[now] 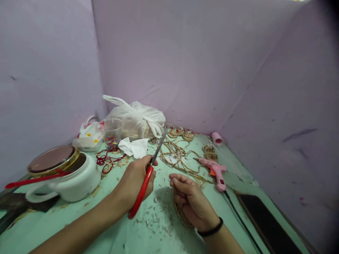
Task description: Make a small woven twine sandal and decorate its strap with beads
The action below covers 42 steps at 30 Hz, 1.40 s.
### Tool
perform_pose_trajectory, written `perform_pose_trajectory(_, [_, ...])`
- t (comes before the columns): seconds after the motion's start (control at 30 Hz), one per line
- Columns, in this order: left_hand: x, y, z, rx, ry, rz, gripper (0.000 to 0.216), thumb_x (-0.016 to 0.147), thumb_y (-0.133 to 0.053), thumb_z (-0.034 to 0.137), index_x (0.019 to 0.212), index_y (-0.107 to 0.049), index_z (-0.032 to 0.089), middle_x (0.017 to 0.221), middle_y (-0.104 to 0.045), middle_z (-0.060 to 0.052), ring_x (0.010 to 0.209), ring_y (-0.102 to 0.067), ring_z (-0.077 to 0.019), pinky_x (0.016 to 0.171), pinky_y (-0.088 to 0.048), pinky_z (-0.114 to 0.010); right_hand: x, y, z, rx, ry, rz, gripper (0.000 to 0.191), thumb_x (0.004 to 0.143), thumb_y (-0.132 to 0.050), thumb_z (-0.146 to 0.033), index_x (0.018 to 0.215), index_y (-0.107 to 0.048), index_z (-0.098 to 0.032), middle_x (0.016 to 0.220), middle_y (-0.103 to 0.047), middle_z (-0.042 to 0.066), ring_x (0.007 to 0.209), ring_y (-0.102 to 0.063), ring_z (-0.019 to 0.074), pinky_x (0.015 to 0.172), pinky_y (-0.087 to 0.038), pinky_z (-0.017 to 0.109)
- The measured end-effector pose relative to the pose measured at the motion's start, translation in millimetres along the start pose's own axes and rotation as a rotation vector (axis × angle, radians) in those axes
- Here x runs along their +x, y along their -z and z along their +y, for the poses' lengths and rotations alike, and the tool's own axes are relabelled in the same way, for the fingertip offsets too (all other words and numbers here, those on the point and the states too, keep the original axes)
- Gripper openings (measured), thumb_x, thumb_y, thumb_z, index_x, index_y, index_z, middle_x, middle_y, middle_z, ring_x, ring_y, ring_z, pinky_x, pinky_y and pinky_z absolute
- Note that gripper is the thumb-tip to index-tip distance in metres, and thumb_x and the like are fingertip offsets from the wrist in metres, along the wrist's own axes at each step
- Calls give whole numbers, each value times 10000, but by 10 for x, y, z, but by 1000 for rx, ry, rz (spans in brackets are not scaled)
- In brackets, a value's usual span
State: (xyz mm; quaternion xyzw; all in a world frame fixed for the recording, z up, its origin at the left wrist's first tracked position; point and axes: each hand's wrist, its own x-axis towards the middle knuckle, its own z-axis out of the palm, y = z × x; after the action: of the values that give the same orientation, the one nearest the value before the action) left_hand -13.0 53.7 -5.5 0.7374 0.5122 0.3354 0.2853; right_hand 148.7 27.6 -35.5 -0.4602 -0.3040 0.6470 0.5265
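Observation:
My left hand [135,178] is closed around a pair of scissors [143,194] with red handles, its blades pointing up and away. To the right, my right hand [189,199] has its thumb and fingertips pressed together, with a black band on the wrist. A coil of braided straw-coloured cord [180,213] sits in that hand, partly hidden by the palm and fingers. Beyond both hands, loose straw-coloured cord [177,162] trails across the green table top [148,229]. Small clippings lie scattered between the hands.
A pink glue gun [215,171] with a black cable lies at right, near a dark phone-like slab [267,222]. At left stand a white mug [79,180] and a round mirror-like lid [53,160]. Behind are a plastic bag [137,118], tissue [135,147] and red yarn [107,160].

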Motion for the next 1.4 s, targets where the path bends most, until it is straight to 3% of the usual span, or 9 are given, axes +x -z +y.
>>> perform_pose_trajectory(0.3, [-47,-190,-28,-54,26,-76,141,747,-462,233,880,-467,185,537,-517,48,447,-487,-120,429,-354,-209,-7,-13,35,47,-84,-41,275,598,-685,-153,869,-660,-113,762,-693,79,316,-223,-22,300,-90,144])
perform_pose_trajectory(0.4, [-54,-182,-12,-46,10,-58,124,758,-459,235,874,-469,190,556,-520,50,458,-478,-114,441,-356,-209,-4,-1,31,237,-125,-112,252,725,-637,-272,912,-643,-102,789,-690,95,357,-340,6,308,-236,117])
perform_pose_trajectory(0.5, [-71,-156,37,-48,-27,3,93,756,-468,220,844,-475,190,603,-539,41,511,-498,-116,486,-390,-211,5,16,15,501,-201,-188,328,844,-479,-343,941,-615,-61,887,-671,144,614,-592,110,574,-491,205])
perform_pose_trajectory(0.6, [-97,-138,88,-56,-61,18,89,746,-475,196,834,-474,189,643,-565,32,548,-523,-119,519,-418,-212,0,20,2,639,-224,-221,400,895,-352,-357,972,-579,-35,1019,-629,192,866,-627,197,836,-465,310])
perform_pose_trajectory(0.8, [-147,-165,83,-17,-45,57,144,751,-478,195,895,-471,206,691,-610,24,595,-587,-135,543,-452,-216,-59,-8,-11,711,-209,-203,444,905,-302,-393,1034,-522,-31,1090,-595,216,999,-596,246,933,-404,353])
perform_pose_trajectory(0.97, [-181,-179,83,101,-21,119,221,716,-493,156,928,-469,216,751,-648,19,644,-624,-144,566,-464,-212,-87,-33,-17,751,-202,-177,443,904,-305,-397,1062,-504,-34,1124,-583,218,1052,-569,263,956,-389,361])
perform_pose_trajectory(1.13, [-222,-192,102,177,-94,162,281,685,-502,118,946,-466,217,696,-634,36,567,-606,-127,528,-452,-196,-61,-51,27,802,-187,-110,435,908,-298,-383,1065,-511,-37,1151,-572,200,1084,-547,250,947,-402,340])
perform_pose_trajectory(1.27, [-277,-261,145,73,-173,28,204,722,-481,121,900,-460,218,688,-623,47,566,-593,-110,550,-449,-188,-75,-94,82,844,-178,-168,438,917,-285,-373,1002,-562,-44,986,-638,147,920,-623,191,863,-451,290])
perform_pose_trajectory(1.4, [-327,-370,136,51,-132,-76,125,778,-416,122,856,-476,200,675,-613,27,553,-562,-115,536,-430,-205,-113,-134,108,850,-168,-172,422,923,-295,-337,915,-612,-58,825,-654,88,712,-623,131,738,-479,229])
